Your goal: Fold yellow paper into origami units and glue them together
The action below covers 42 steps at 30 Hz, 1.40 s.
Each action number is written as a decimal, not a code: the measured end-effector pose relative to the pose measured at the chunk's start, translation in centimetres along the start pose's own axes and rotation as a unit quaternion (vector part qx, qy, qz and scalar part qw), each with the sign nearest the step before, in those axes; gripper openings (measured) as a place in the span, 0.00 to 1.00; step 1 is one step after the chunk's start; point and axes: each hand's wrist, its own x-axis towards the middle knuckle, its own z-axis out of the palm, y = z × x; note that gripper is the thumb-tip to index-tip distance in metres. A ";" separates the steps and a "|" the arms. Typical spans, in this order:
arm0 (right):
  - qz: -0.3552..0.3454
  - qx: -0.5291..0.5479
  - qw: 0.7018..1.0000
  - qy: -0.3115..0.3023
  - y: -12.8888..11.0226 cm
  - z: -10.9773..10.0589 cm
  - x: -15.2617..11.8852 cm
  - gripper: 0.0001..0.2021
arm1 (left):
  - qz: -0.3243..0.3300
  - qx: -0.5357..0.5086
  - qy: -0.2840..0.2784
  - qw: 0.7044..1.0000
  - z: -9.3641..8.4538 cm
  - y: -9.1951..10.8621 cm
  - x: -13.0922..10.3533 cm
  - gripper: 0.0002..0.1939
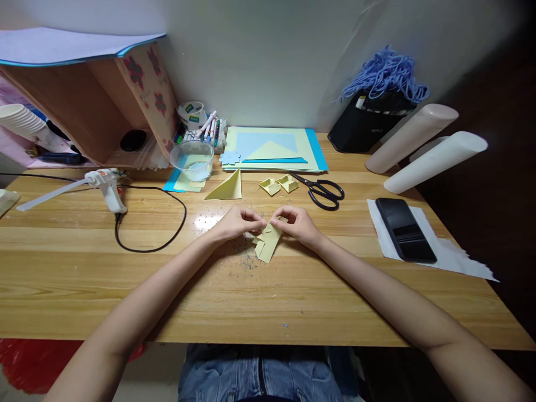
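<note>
A cut and creased piece of pale yellow paper (270, 245) is held between my two hands just above the wooden table (234, 307). My left hand (239, 222) pinches its upper left part between thumb and fingers. On the upper right edge my right hand (298, 224) closes in a similar pinch. Flaps stick out on the paper's left side. Beyond my hands lie two small folded yellow paper pieces (270, 186), beside black-handled scissors (326, 192). A folded yellow paper triangle (228, 187) stands to their left.
At left are a white glue gun (104, 190) with a looping black cord and a box (146, 100). Behind stand a clear plastic bowl (191, 159), markers (209, 131) and stacked paper sheets (316, 151). A phone (405, 230) and two white rolls (435, 162) occupy the right.
</note>
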 end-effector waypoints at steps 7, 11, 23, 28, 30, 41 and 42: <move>-0.008 -0.005 1.000 0.001 0.2 0.0 -0.1 0.11 | -0.007 0.011 0.005 1.000 0.0 0.0 0.1 0.13; -0.004 -0.010 1.000 -0.004 0.0 0.0 -0.1 0.11 | -0.003 -0.004 0.016 1.000 0.1 -0.1 0.2 0.13; 0.008 -0.007 1.000 -0.015 0.0 0.1 -0.2 0.12 | -0.006 -0.010 0.045 0.999 0.3 -0.3 0.2 0.13; 0.013 -0.013 1.000 -0.013 0.1 0.1 -0.2 0.12 | -0.004 -0.010 0.045 0.999 0.3 -0.4 0.2 0.13; 0.012 -0.013 1.000 -0.011 0.0 0.1 -0.2 0.12 | -0.009 -0.012 0.045 0.999 0.3 -0.3 0.2 0.13; 0.008 0.008 1.000 -0.004 0.0 0.0 -0.2 0.11 | -0.056 -0.058 0.014 0.997 -0.2 0.6 0.1 0.13; 0.009 0.009 1.000 -0.005 0.0 0.0 -0.2 0.11 | -0.058 -0.060 0.009 0.997 -0.2 0.5 0.2 0.12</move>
